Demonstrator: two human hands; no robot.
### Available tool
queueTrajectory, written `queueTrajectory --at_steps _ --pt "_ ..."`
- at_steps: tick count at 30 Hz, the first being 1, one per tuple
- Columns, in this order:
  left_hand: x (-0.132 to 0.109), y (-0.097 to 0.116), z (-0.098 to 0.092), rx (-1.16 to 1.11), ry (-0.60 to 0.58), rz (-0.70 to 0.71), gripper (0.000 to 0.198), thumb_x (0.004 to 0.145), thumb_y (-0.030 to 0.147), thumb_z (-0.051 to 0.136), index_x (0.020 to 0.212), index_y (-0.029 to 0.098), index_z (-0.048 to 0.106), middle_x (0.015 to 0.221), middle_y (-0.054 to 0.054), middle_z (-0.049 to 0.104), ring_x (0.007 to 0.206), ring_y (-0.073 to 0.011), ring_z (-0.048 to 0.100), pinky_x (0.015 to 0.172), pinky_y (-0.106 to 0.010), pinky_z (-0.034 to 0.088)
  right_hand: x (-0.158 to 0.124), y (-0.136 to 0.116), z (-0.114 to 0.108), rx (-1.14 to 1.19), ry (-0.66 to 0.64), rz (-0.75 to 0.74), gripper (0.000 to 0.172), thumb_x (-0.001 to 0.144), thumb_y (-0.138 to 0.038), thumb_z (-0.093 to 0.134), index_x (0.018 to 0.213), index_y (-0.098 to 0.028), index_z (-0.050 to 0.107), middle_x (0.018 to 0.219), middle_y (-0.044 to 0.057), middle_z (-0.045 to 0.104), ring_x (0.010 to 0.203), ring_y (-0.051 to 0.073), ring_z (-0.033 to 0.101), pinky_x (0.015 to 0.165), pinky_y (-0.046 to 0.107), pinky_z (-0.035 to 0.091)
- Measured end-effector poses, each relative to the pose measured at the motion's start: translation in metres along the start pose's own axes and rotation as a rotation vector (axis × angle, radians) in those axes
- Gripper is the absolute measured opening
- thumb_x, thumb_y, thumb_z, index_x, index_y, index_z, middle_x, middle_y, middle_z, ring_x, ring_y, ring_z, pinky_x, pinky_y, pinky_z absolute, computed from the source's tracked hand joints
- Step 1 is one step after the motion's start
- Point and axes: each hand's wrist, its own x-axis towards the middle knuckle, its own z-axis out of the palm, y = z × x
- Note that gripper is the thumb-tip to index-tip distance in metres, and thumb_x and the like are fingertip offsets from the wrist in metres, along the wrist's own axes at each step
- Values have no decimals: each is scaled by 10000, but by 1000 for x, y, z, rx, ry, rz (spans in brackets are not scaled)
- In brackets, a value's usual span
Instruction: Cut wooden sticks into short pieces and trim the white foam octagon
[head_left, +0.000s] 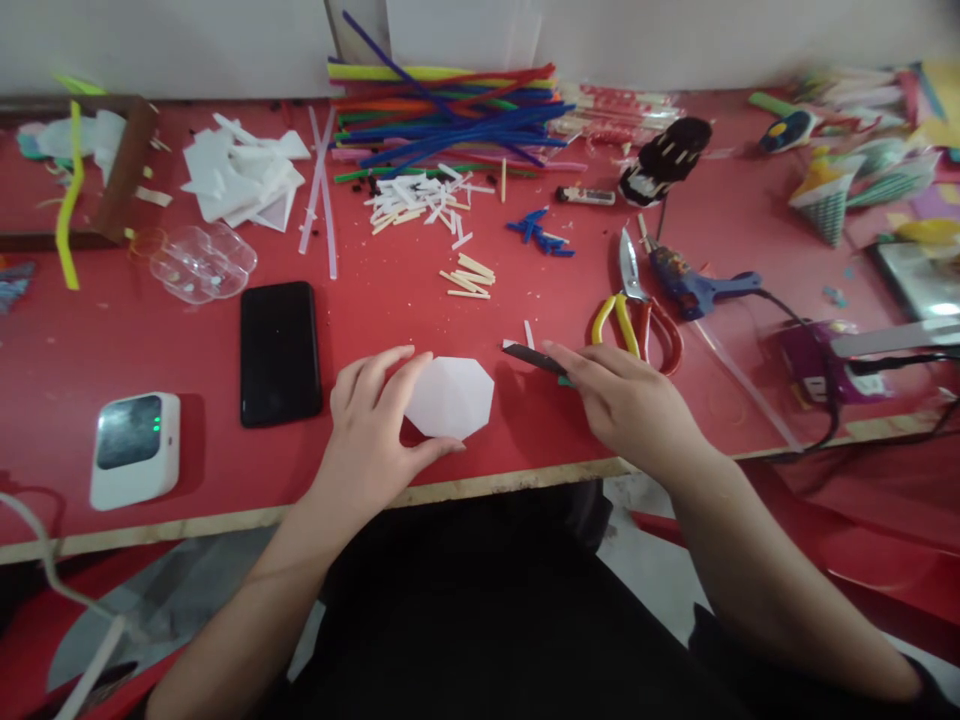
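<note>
My left hand (pixel 371 425) grips a white eight-sided piece of card (pixel 456 398) near the front edge of the table, thumb along its lower side and fingers at its upper left. To the right, my right hand (pixel 634 405) is closed around a utility knife (pixel 534 356), its dark blade pointing left, apart from the card. A tiny white bit shows at the blade's tip. Just above the blade lies a thin white strip (pixel 529 333). Scissors (pixel 634 300) with yellow and red handles rest beyond my right hand.
Short cream sticks (pixel 471 277), blue pieces (pixel 540 235) and white pieces (pixel 420 197) lie farther back, before colourful pipe cleaners (pixel 450 115). A black phone (pixel 279 352) and white device (pixel 136 450) are left. A glue gun (pixel 697 285) with its cord lies right.
</note>
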Motion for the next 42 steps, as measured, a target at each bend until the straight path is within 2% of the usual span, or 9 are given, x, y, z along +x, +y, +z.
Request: queueTrajectory --at_steps 4,7,10,13,16,19,25,30,42 --pt "-3 -3 4 31 -56 -7 891 735 588 809 1455 214 440 1439 -174 503 1319 -390 439 1123 -572 362 0 -5 3 -32 -14 57 481 975 -142 412 1440 -185 528 997 97 680 849 224 647 693 340 535" --pt "-7 -4 8 68 -80 -43 1036 703 692 771 1509 189 358 1458 -210 480 1328 -424 428 1105 -613 357 -2 -6 1 -10 -49 34 411 990 -154 420 1370 -145 578 1067 121 674 925 238 650 780 373 555" --pt "-10 -2 6 47 19 -65 1150 648 773 743 1517 151 319 1449 -236 490 1325 -431 442 1094 -610 371 -5 -6 -4 8 -110 -37 400 995 -134 411 1361 -116 572 1090 137 662 977 244 638 871 410 557" --pt "-13 3 2 15 140 31 779 777 642 743 1344 160 513 1326 -178 611 1243 -357 542 1082 -540 415 -5 -7 -10 -33 -192 -127 424 978 -92 396 1364 -112 570 1069 138 663 1005 255 626 894 425 555" --pt "-15 11 2 36 104 205 410 920 405 685 1235 156 603 1237 -132 681 1177 -296 601 1046 -472 472 -2 -10 -12 -49 -215 -178 413 980 -134 417 1355 -88 584 1006 140 666 948 265 631 839 424 569" --pt "-18 22 9 74 18 287 421 938 331 654 1297 119 603 1309 -142 668 1262 -338 557 1045 -498 491 4 -17 -12 45 -181 -187 443 993 -182 423 1403 -64 542 964 129 667 905 248 640 802 394 576" --pt "-20 36 20 137 13 205 367 925 308 653 1267 178 671 1394 -96 638 1336 -427 486 1038 -595 471 12 -29 -10 230 -214 -114 475 982 -203 460 1444 -106 510 1047 122 670 898 218 666 776 354 576" --pt "-17 35 22 186 51 113 397 931 374 637 1269 168 667 1477 -103 570 1353 -469 454 1027 -650 426 12 -31 -10 244 -269 -78 498 987 -214 474 1481 -155 480 930 76 667 849 214 670 728 336 560" --pt "-15 39 22 224 62 110 301 925 287 636 1194 167 702 1346 -92 676 1236 -428 563 962 -604 482 11 -39 -9 392 -203 -66 444 971 -191 500 1407 -163 573 1014 86 713 868 184 682 784 323 565"
